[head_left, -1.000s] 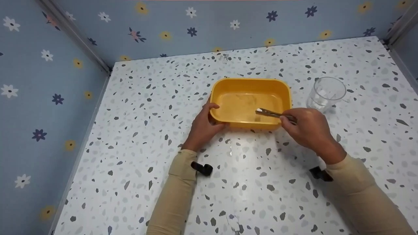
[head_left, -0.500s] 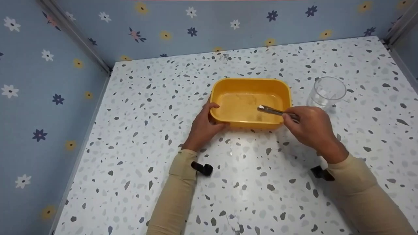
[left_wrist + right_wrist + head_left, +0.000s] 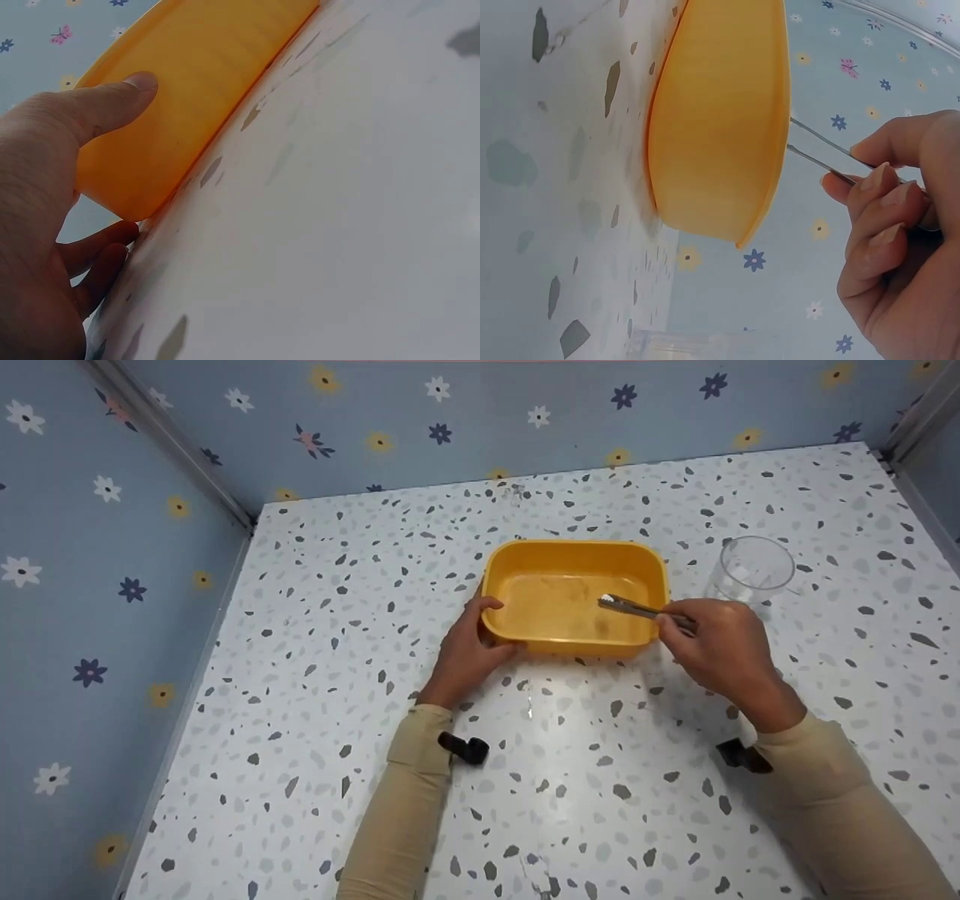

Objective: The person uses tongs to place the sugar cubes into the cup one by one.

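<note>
My left hand [image 3: 469, 652] grips the left end of a yellow plastic tub [image 3: 576, 648]. One finger hooks over the rim and the thumb [image 3: 112, 111] presses the near wall. In my right hand [image 3: 724, 649], small metal tongs [image 3: 637, 609] are pinched between thumb and fingers. Their toothed tips reach over the tub's right half, with a small white bit [image 3: 607, 598] showing at the end. Two thin arms of the tongs cross above the rim in the right wrist view; the tub wall hides their tips there.
A clear glass [image 3: 757, 564] stands right of the tub, just behind my right hand, which overlaps its base. The speckled white tabletop [image 3: 337, 622] meets a blue flowered wall [image 3: 495, 420] at the back and another at the left.
My right hand has shifted slightly right and away from me, carrying the tongs with the white bit. The left hand and the tub have stayed put.
</note>
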Tool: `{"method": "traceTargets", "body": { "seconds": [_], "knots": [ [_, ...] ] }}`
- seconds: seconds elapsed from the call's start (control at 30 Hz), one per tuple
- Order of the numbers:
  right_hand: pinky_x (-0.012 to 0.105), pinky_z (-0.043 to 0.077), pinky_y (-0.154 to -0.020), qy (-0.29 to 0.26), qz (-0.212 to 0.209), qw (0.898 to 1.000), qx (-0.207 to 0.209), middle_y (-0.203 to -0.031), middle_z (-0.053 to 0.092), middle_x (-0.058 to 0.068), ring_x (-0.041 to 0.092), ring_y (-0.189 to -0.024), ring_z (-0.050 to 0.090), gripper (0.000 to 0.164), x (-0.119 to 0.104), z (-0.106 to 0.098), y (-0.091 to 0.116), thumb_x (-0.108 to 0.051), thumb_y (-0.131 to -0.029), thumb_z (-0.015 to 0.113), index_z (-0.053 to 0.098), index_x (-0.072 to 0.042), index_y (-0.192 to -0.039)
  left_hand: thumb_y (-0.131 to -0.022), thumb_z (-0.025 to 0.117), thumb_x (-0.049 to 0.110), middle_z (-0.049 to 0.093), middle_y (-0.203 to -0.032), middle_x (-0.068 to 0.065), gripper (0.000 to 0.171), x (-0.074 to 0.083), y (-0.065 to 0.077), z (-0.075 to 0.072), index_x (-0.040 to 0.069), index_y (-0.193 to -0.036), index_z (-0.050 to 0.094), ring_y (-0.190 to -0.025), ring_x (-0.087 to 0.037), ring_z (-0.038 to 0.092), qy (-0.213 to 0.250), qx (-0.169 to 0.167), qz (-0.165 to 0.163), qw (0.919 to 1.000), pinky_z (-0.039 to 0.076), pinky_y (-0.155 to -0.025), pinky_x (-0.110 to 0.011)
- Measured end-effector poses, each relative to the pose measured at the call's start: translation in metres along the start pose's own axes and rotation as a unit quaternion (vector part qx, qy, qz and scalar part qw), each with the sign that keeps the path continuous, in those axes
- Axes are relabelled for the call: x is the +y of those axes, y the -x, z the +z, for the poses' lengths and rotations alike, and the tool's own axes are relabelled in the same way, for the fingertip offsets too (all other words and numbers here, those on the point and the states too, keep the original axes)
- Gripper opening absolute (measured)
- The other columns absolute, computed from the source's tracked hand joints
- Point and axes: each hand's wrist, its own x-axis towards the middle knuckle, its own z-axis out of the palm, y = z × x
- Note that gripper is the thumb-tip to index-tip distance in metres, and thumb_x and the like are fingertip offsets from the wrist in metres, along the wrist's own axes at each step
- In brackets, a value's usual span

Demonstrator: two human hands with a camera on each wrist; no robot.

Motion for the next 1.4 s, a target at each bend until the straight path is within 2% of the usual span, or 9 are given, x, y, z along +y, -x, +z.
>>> {"method": "traceTargets", "body": {
  "seconds": [0.2, 0.3, 0.43, 0.63, 0.9, 1.1, 1.23, 1.4],
  "knots": [
    [0.018, 0.036, -0.05, -0.015, 0.014, 1.0, 0.003, -0.074, 0.071, 0.006, 0.015, -0.054, 0.05, 0.015, 0.007, 0.001, -0.001, -0.01, -0.09, 0.069, 0.08, -0.001, -0.094, -0.082, 0.084, 0.028, 0.037, -0.159, -0.006, 0.061, 0.0, 0.0, 0.0, 0.021, -0.131, 0.048, -0.132, -0.012, 0.048, 0.003, 0.001, 0.005, 1.0, 0.039, -0.107, -0.022],
    [0.017, 0.035, -0.048, -0.021, 0.027, 0.999, 0.002, -0.073, 0.071, 0.007, 0.016, -0.053, 0.049, 0.016, 0.011, 0.002, -0.001, -0.011, -0.09, 0.068, 0.08, -0.001, -0.094, -0.082, 0.084, 0.029, 0.032, -0.162, -0.004, 0.062, 0.0, 0.0, 0.001, 0.02, -0.132, 0.048, -0.133, -0.01, 0.047, 0.003, 0.002, 0.0, 1.0, 0.038, -0.108, -0.022],
    [0.017, 0.036, -0.046, -0.036, 0.058, 0.998, -0.008, -0.073, 0.071, 0.007, 0.018, -0.052, 0.05, 0.019, 0.017, 0.002, -0.002, -0.014, -0.091, 0.067, 0.079, 0.0, -0.094, -0.081, 0.084, 0.029, 0.017, -0.166, 0.002, 0.065, 0.0, 0.001, 0.001, 0.017, -0.134, 0.048, -0.137, -0.006, 0.041, 0.006, 0.0, -0.007, 1.0, 0.034, -0.11, -0.021],
    [0.017, 0.04, -0.048, -0.066, 0.113, 0.991, -0.034, -0.081, 0.072, 0.011, 0.022, -0.058, 0.053, 0.024, 0.023, -0.001, -0.004, -0.02, -0.095, 0.066, 0.079, 0.0, -0.098, -0.081, 0.085, 0.028, 0.016, -0.166, 0.006, 0.066, -0.001, 0.002, 0.002, 0.017, -0.134, 0.047, -0.136, -0.004, 0.041, 0.01, 0.001, -0.003, 0.9999, 0.035, -0.109, -0.021],
    [0.016, 0.043, -0.06, -0.078, 0.163, 0.983, -0.037, -0.088, 0.073, 0.011, 0.021, -0.072, 0.056, 0.029, 0.023, -0.009, -0.005, -0.026, -0.096, 0.064, 0.079, -0.002, -0.1, -0.081, 0.085, 0.029, 0.021, -0.165, 0.004, 0.068, -0.001, 0.0, 0.002, 0.02, -0.137, 0.047, -0.137, -0.005, 0.041, 0.004, 0.003, -0.002, 1.0, 0.034, -0.11, -0.021],
    [0.018, 0.044, -0.057, -0.088, 0.186, 0.978, -0.032, -0.086, 0.072, 0.01, 0.021, -0.071, 0.055, 0.033, 0.023, -0.017, -0.007, -0.031, -0.097, 0.063, 0.078, -0.002, -0.101, -0.081, 0.085, 0.026, 0.031, -0.162, 0.001, 0.07, -0.002, -0.002, 0.001, 0.024, -0.139, 0.046, -0.134, -0.008, 0.045, 0.004, 0.003, -0.002, 1.0, 0.036, -0.109, -0.022],
    [0.02, 0.044, -0.056, -0.103, 0.217, 0.97, -0.026, -0.087, 0.072, 0.009, 0.021, -0.071, 0.054, 0.035, 0.025, -0.025, -0.009, -0.034, -0.097, 0.064, 0.078, -0.003, -0.104, -0.081, 0.084, 0.025, 0.036, -0.159, -0.002, 0.072, -0.002, -0.003, 0.001, 0.025, -0.141, 0.045, -0.134, -0.01, 0.047, 0.005, 0.001, 0.001, 1.0, 0.037, -0.108, -0.022],
    [0.022, 0.044, -0.063, -0.118, 0.256, 0.959, -0.016, -0.101, 0.071, 0.01, 0.02, -0.082, 0.053, 0.039, 0.03, -0.035, -0.012, -0.037, -0.096, 0.065, 0.077, -0.002, -0.109, -0.082, 0.083, 0.023, 0.035, -0.16, 0.0, 0.074, -0.001, -0.003, 0.0, 0.024, -0.144, 0.044, -0.132, -0.009, 0.048, 0.01, -0.001, -0.008, 0.9999, 0.039, -0.107, -0.022]
  ]
}}
